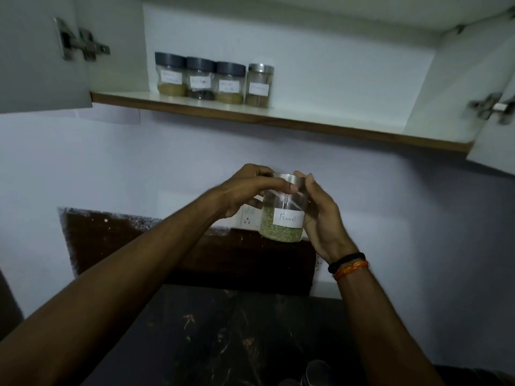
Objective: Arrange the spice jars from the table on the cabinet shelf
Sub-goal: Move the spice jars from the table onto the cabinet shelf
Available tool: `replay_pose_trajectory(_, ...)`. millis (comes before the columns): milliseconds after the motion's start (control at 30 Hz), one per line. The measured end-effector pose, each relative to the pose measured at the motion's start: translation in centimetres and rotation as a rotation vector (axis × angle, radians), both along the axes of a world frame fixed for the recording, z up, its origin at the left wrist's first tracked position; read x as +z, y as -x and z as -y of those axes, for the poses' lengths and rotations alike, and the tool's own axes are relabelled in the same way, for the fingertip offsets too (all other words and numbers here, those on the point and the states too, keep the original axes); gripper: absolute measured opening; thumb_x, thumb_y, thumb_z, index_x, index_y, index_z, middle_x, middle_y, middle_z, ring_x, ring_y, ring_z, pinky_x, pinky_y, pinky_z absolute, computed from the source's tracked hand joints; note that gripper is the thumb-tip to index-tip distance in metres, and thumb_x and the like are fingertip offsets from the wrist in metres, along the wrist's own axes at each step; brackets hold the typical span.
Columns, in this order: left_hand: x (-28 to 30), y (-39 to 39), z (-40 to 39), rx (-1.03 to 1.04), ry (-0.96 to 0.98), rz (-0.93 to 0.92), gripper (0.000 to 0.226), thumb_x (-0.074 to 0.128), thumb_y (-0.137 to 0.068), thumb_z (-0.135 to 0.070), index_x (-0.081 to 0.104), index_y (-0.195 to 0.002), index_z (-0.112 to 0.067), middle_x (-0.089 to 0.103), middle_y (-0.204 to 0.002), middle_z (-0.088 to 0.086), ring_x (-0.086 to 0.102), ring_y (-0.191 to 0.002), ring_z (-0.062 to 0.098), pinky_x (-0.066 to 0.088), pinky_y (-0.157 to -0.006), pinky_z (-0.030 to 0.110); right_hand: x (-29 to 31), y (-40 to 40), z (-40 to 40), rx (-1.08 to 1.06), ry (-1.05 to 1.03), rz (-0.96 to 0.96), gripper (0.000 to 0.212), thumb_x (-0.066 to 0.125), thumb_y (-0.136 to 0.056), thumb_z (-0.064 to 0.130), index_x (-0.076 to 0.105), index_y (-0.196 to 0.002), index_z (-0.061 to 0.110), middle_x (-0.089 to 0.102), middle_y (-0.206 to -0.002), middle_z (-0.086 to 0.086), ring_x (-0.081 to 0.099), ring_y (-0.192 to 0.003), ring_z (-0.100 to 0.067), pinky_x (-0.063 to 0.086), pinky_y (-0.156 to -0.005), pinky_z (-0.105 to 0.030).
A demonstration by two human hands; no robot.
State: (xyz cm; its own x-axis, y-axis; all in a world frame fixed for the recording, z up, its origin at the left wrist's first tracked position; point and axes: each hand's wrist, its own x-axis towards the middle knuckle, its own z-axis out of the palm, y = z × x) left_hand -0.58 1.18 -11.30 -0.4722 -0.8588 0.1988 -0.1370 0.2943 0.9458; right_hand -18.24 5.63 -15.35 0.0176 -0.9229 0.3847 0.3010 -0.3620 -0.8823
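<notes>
A clear jar labelled "Fennel", with green seeds and a steel lid, is held in the air below the cabinet shelf. My left hand grips its lid from the left, thumb across the front. My right hand holds the jar's right side, fingers curled round it. Several spice jars stand in a row at the shelf's left: three with dark lids and one with a steel lid. The shelf to their right is bare.
Both cabinet doors hang open, left door and right door, with metal hinges. A dark stone counter lies below, with a round steel lid or jar at the bottom edge. A wall socket sits behind the jar.
</notes>
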Motion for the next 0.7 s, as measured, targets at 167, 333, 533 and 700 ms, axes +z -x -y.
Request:
replay_pose_trajectory(167, 6.2, -0.1, 0.5, 0.029, 0.148, -0.030, 0.023, 0.082, -0.068, -0.042, 0.076, -0.082, -0.025, 0.074, -0.098, 0.009, 0.069, -0.099, 0.027, 0.054, -0.086, 0.044, 4.8, 1.2, 2.2, -0.262, 0.075, 0.080, 0.035, 0.050, -0.101, 0.034, 0.071, -0.111, 0.007, 0.072, -0.113, -0.010, 0.067, -0.109, -0.025, 0.052, -0.100, -0.041)
replay_pose_trajectory(333, 12.8, -0.3, 1.4, 0.056, 0.267, -0.056, 0.036, 0.080, -0.067, -0.042, 0.077, -0.093, -0.017, 0.072, -0.104, 0.012, 0.069, -0.094, 0.025, 0.055, -0.081, 0.039, 9.3, 2.7, 5.3, -0.709, 0.227, -0.249, 0.012, 0.063, -0.094, 0.024, 0.073, -0.092, 0.019, 0.072, -0.095, 0.004, 0.065, -0.094, -0.013, 0.055, -0.093, -0.041)
replay_pose_trajectory(533, 18.8, -1.0, 3.4, 0.095, 0.349, -0.032, 0.058, 0.081, -0.062, -0.050, 0.073, -0.105, -0.012, 0.071, -0.101, 0.004, 0.070, -0.096, 0.022, 0.055, -0.081, 0.040, 12.9, 4.2, 9.2, -0.898, 0.362, -0.676, 0.012, 0.063, -0.090, 0.020, 0.072, -0.097, 0.017, 0.068, -0.105, -0.001, 0.060, -0.105, -0.019, 0.050, -0.092, -0.036)
replay_pose_trajectory(700, 20.6, -1.1, 6.0, 0.103, 0.351, 0.012, 0.057, 0.082, -0.065, -0.049, 0.070, -0.110, -0.017, 0.069, -0.113, 0.008, 0.068, -0.103, 0.026, 0.055, -0.077, 0.036, 13.7, 5.0, 12.6, -0.962, 0.319, -0.981, 0.019, 0.062, -0.092, 0.025, 0.072, -0.102, 0.013, 0.066, -0.110, -0.010, 0.057, -0.110, -0.029, 0.040, -0.080, -0.029)
